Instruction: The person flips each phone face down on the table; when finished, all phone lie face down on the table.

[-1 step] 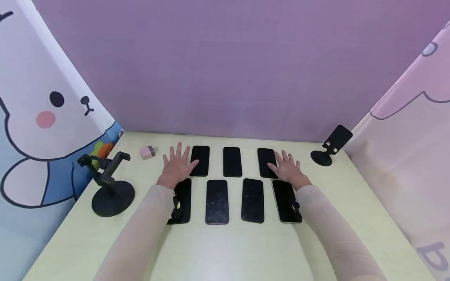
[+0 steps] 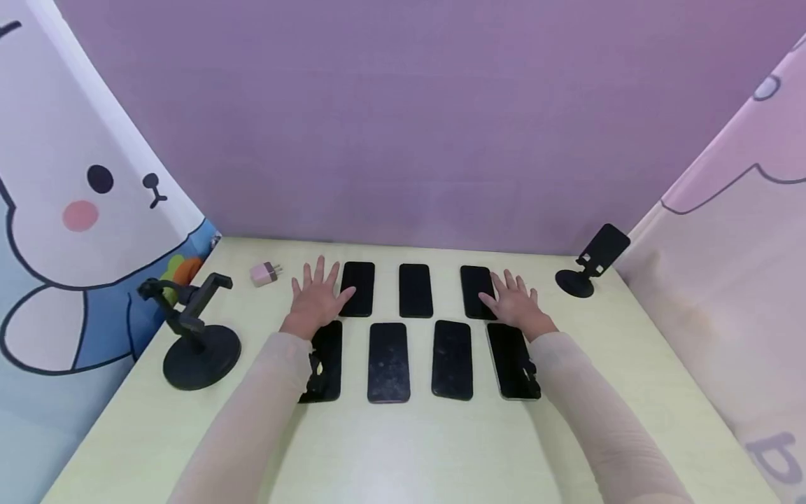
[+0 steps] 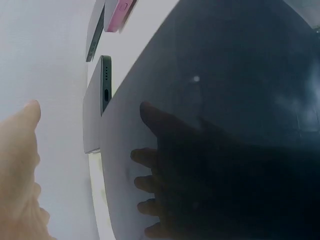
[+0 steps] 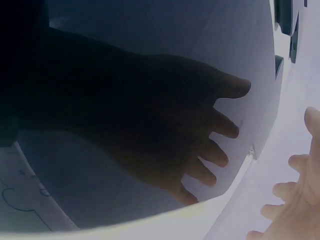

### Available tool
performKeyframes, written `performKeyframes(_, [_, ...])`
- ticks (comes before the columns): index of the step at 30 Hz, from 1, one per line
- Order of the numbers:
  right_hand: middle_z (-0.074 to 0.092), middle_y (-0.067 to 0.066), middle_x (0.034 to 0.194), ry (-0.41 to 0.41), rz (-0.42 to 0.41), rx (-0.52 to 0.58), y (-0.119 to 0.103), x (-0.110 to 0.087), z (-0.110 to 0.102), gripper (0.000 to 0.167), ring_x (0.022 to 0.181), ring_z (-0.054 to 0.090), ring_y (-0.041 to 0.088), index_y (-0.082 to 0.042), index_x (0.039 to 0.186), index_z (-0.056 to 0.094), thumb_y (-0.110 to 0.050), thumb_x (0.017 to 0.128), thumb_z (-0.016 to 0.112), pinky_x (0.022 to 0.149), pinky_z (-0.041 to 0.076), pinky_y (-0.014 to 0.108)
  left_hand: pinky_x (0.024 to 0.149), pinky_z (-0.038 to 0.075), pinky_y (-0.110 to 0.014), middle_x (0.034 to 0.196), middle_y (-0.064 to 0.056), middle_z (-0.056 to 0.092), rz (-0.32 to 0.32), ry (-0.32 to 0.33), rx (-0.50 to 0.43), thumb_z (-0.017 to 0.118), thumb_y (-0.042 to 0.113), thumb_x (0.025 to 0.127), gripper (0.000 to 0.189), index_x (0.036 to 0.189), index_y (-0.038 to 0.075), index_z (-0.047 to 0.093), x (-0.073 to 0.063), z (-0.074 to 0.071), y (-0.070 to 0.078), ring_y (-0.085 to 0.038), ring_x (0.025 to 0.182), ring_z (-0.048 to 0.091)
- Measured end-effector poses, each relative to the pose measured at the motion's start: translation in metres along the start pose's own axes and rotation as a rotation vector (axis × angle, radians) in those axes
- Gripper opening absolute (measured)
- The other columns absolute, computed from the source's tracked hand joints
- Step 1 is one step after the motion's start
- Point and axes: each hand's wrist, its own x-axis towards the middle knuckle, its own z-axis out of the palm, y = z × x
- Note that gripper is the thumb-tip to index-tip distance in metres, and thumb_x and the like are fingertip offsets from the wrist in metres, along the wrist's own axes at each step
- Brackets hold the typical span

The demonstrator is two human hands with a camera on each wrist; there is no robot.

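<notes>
With fingers spread, my left hand [image 2: 313, 301] is held palm down beside the left phone [image 2: 360, 288] of the back row, its thumb overlapping that phone's edge. Its wrist and sleeve partly cover the front-left phone [image 2: 330, 353]. My right hand [image 2: 515, 302] is spread the same way, thumb over the back-right phone [image 2: 474, 288], wrist above the front-right phone [image 2: 506, 350]. Between the hands lie a back-middle phone [image 2: 415, 290] and two front phones, one smudged [image 2: 388, 362] and one dark [image 2: 452, 360]. In both wrist views, a glossy dark screen [image 3: 225, 75] mirrors the hand.
A black folding phone stand [image 2: 200, 350] is at the table's left side. A pink plug charger [image 2: 264, 273] lies at the back left. Another black stand [image 2: 595, 259] is at the back right. Purple cloth [image 2: 415, 140] hangs behind the table, with printed cloth at both sides.
</notes>
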Motion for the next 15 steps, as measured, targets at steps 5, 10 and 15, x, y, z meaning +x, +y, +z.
performKeyframes(5, [0.002,0.027,0.158,-0.004,-0.018,0.021,-0.002,-0.003,0.0,0.074,0.14,0.003,0.05,-0.004,0.156,0.011,-0.052,0.104,0.032,0.106,0.007,0.069,0.108,0.0,-0.066,0.159,-0.021,-0.008,0.024,0.006,-0.048,0.032,0.057,0.102,0.077,0.157,0.01,0.008,-0.002,0.001,0.007,-0.047,0.142,-0.007])
performKeyframes(10, [0.004,0.03,0.156,-0.01,-0.045,0.11,0.002,-0.013,-0.004,0.076,0.139,0.007,0.052,-0.001,0.155,0.009,-0.052,0.104,0.031,0.106,0.011,0.069,0.111,0.013,-0.06,0.159,-0.022,-0.003,0.09,-0.02,-0.159,0.035,0.052,0.103,0.075,0.157,0.009,0.006,-0.002,0.007,0.035,-0.045,0.143,0.001])
performKeyframes(15, [0.008,0.033,0.155,-0.001,-0.095,0.258,0.01,-0.023,-0.01,0.074,0.14,0.007,0.05,0.002,0.154,0.009,-0.048,0.105,0.033,0.108,0.012,0.064,0.113,0.019,-0.05,0.16,-0.018,0.01,0.186,-0.011,-0.314,0.041,0.048,0.103,0.073,0.157,0.01,0.011,-0.004,0.013,0.079,-0.035,0.144,0.013])
